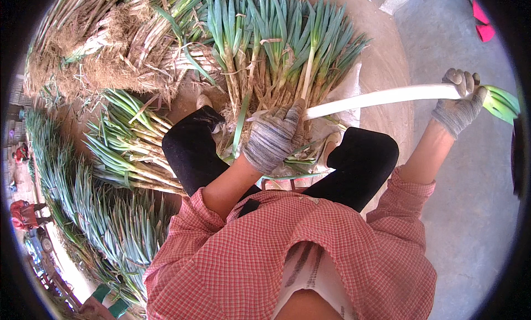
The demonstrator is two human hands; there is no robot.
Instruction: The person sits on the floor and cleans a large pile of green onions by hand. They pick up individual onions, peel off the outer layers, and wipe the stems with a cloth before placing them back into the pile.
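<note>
A long green onion with a clean white stalk lies across the view. My right hand, in a grey knitted glove, is closed around its upper part, just below the green leaves. The root end of the stalk reaches my left hand, gloved the same way, whose fingers are bent at that end; a pale strip, perhaps peeled skin, shows beside them. Just beyond my left hand stand several green onions with soil-stained stalks. Loose leaf scraps lie below, between my knees.
Piled green onions with dry roots fill the upper left. More lie beside my left knee, and a long row of them runs down the left. A person in red is far off at left. Grey concrete floor extends at right.
</note>
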